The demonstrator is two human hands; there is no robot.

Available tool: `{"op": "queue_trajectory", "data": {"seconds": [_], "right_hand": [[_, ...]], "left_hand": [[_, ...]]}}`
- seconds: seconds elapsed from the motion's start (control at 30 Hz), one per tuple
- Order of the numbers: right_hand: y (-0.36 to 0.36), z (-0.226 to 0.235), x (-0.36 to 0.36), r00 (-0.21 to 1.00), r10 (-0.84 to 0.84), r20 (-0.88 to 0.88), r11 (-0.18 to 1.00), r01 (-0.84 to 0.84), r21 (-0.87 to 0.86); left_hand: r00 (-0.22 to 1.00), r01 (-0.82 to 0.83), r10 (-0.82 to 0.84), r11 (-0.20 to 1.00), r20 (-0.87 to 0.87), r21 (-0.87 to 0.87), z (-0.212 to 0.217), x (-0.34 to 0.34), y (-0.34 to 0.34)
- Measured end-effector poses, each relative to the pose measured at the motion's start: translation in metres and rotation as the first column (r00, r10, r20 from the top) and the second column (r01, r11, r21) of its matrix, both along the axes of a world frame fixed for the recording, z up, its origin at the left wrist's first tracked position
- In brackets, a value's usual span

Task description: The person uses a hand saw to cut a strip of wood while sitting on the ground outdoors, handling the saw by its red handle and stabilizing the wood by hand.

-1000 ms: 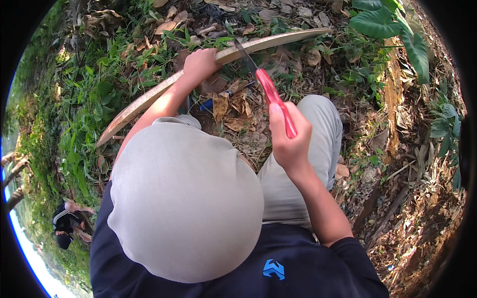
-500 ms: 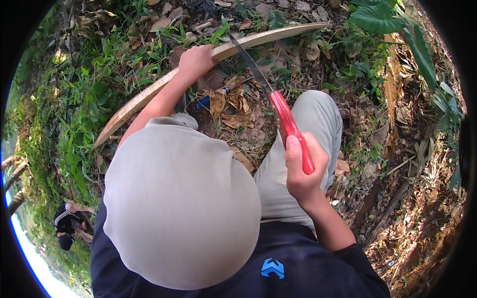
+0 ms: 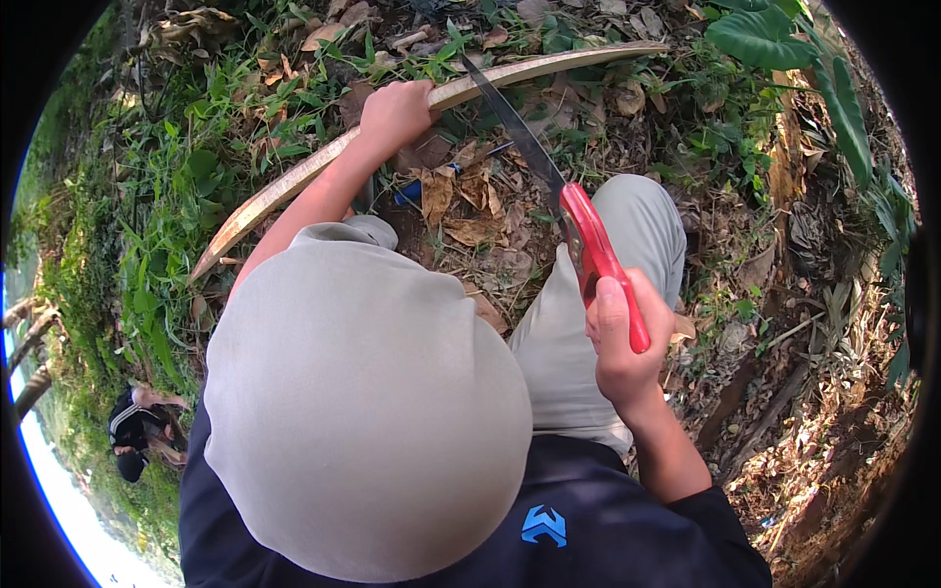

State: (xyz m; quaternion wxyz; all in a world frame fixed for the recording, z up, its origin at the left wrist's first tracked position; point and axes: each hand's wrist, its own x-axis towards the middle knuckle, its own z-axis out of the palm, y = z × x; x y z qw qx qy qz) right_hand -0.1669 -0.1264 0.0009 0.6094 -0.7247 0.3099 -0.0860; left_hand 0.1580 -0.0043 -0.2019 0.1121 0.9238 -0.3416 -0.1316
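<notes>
My left hand [image 3: 394,113] is clamped round the long pale split stalk [image 3: 294,181], which arcs across the leaf-strewn ground [image 3: 470,211] from about nine o'clock to one o'clock. My right hand [image 3: 627,343] is closed tight on the red handle of the folding saw [image 3: 588,250], whose dark blade runs up toward twelve o'clock and crosses the stalk just right of my left hand. I judge I am mid-cut, at the drawn-back end of a stroke. The next push calls for a steady left grip and the blade kept in its cut, clear of my fingers. My grey-trousered knee [image 3: 627,220] lies below the saw.
</notes>
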Motion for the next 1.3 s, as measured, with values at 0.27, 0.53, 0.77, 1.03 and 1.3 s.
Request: {"op": "queue_trajectory", "data": {"seconds": [0.27, 0.53, 0.77, 1.03, 1.3], "right_hand": [[0.009, -0.033, 0.112, 0.991, 0.042, 0.124, 0.981, -0.018, -0.192], [0.005, -0.017, 0.047, 0.999, -0.031, 0.017, 0.999, 0.031, 0.021], [0.011, -0.02, 0.057, 0.995, 0.043, 0.093, 0.99, -0.03, -0.139], [0.006, -0.032, 0.086, 0.997, 0.006, 0.071, 0.988, 0.005, -0.157], [0.002, 0.003, 0.036, 0.998, 0.037, 0.056, 0.98, -0.026, -0.197]], "left_hand": [[0.999, -0.037, 0.038, 0.999, -0.028, 0.02, 0.004, 0.009, -0.003], [1.0, -0.01, 0.01, 1.0, -0.004, 0.01, -0.002, -0.002, 0.005], [0.998, -0.026, 0.026, 1.0, -0.048, -0.001, 0.004, 0.016, 0.003], [0.999, 0.003, -0.004, 1.0, -0.045, -0.019, 0.004, 0.004, 0.001], [0.995, -0.042, 0.031, 0.993, -0.099, -0.112, 0.002, 0.008, 0.006]]}}
